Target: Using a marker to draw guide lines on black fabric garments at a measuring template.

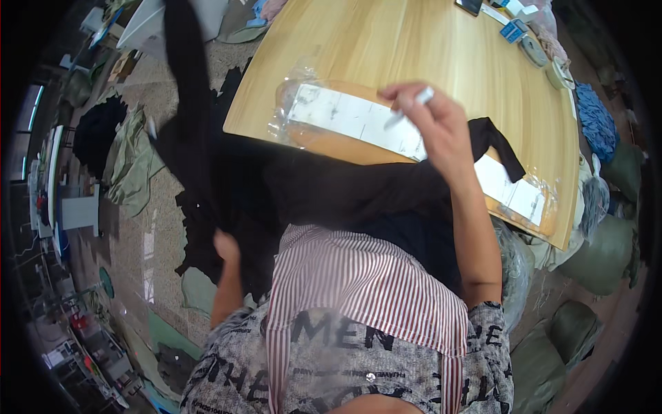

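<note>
My right hand (431,121) is raised over the near edge of a wooden table (414,48) and pinches a small white strip between thumb and fingers. Under it lies a clear plastic bag (345,117) with white paper inside. A black garment (276,186) drapes from the table edge across my lap and hangs up to the left. My left hand (226,247) is low at the left, gripping the black garment from below; its fingers are mostly hidden by the cloth. A red-and-white striped apron covers my front.
Small boxes and a phone (514,21) lie along the table's far right edge. Blue cloth (596,121) and green sacks (600,255) stand to the right. Dark and green garments (127,155) lie on the stone floor at left.
</note>
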`<state>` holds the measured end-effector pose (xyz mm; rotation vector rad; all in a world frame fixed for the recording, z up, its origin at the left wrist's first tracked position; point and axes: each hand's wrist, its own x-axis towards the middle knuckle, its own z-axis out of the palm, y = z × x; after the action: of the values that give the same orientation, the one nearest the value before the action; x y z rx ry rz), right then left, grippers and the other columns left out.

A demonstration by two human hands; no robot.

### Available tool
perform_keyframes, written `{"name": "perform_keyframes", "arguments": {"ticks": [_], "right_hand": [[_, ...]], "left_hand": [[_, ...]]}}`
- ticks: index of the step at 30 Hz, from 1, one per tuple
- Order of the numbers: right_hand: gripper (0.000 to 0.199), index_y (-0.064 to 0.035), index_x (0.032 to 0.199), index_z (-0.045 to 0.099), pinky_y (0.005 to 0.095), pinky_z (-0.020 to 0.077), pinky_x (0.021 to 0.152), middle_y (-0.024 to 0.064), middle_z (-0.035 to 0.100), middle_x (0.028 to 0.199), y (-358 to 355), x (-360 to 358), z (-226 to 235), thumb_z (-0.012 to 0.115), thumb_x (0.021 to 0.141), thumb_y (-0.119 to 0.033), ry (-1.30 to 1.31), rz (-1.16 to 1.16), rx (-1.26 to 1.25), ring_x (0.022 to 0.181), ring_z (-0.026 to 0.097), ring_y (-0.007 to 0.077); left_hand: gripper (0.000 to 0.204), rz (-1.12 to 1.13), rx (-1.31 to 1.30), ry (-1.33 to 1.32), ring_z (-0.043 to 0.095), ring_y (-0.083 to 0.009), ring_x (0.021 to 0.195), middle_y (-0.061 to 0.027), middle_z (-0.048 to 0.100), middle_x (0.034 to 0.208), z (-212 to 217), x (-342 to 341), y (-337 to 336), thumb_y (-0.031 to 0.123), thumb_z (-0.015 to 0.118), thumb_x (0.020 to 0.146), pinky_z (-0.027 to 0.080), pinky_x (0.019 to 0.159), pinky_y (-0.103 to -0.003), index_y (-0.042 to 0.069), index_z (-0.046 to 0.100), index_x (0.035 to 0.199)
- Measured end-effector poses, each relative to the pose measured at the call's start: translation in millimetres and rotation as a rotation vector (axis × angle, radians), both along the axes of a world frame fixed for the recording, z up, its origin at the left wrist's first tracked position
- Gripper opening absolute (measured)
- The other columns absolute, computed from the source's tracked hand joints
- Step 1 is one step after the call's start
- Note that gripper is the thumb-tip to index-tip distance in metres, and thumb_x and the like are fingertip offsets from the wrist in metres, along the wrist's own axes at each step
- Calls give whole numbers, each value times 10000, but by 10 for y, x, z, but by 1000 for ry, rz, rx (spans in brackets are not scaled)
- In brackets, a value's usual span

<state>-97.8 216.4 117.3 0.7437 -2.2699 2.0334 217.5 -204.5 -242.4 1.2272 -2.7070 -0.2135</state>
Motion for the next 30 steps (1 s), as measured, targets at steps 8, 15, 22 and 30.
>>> {"name": "perform_keyframes", "arguments": {"ticks": [8, 15, 22, 30], "right_hand": [[308, -41, 1102, 608, 312, 519, 698, 116, 616, 1021, 242, 744, -209, 668, 806, -105, 69, 428, 735, 828, 645, 266], [212, -64, 887, 594, 366, 475, 557, 68, 598, 806, 416, 1072, -456, 724, 725, -106, 214, 211, 884, 645, 613, 283], [109, 15, 859, 678, 261, 478, 629, 98, 671, 794, 1207, 1182, 51, 706, 803, -73, -434, 695, 182, 701, 647, 173], [174, 16, 974, 662, 284, 465, 813, 99, 656, 986, 24, 614, -69, 600, 869, -108, -179, 553, -9, 918, 602, 178]], "left_hand": [[110, -187, 794, 498, 536, -89, 608, -66, 596, 702, 1149, -1109, 1017, 81, 554, 911, 438, 567, -236, -1, 626, 904], [133, -792, 673, 259, 604, -109, 724, -84, 627, 773, 2387, -2043, 1721, 103, 614, 886, 473, 657, -258, -18, 623, 939], [148, -686, 1119, 43, 452, -83, 582, -11, 504, 626, 2552, -1523, 1973, 111, 634, 878, 393, 552, -242, -14, 567, 833], [63, -792, 1484, 186, 473, -68, 686, 14, 555, 794, 3568, -1594, 2308, 0, 615, 843, 394, 603, -212, -10, 578, 793]]}}
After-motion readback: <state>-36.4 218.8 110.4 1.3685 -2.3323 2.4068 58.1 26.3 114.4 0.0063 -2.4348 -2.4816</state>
